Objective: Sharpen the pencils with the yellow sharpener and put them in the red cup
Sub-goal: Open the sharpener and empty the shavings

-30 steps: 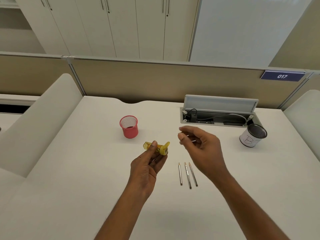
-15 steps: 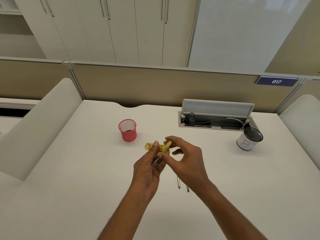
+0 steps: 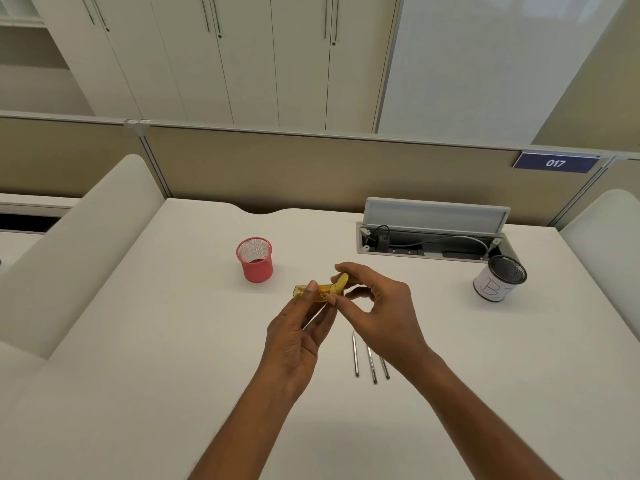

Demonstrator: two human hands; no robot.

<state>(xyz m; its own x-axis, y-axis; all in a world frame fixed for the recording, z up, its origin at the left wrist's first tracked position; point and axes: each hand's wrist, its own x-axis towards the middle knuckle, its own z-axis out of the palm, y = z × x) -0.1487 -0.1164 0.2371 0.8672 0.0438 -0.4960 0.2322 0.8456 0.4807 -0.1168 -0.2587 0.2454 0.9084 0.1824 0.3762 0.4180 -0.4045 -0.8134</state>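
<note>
My left hand holds the yellow sharpener above the white desk, thumb on top and fingers beneath its clear body with shavings inside. My right hand pinches the sharpener's yellow flip lid at its right end with thumb and forefinger. Three pencils lie side by side on the desk below my right hand, their far ends partly hidden by it. The red mesh cup stands upright to the left, behind the hands.
A white-wrapped cup with a dark mesh rim stands at the right. An open cable tray with a raised lid sits at the desk's back. Cushioned dividers flank both sides, a partition wall runs behind.
My right hand came in from the right and took hold of the sharpener's lid. The left hand kept the sharpener held in about the same place.
</note>
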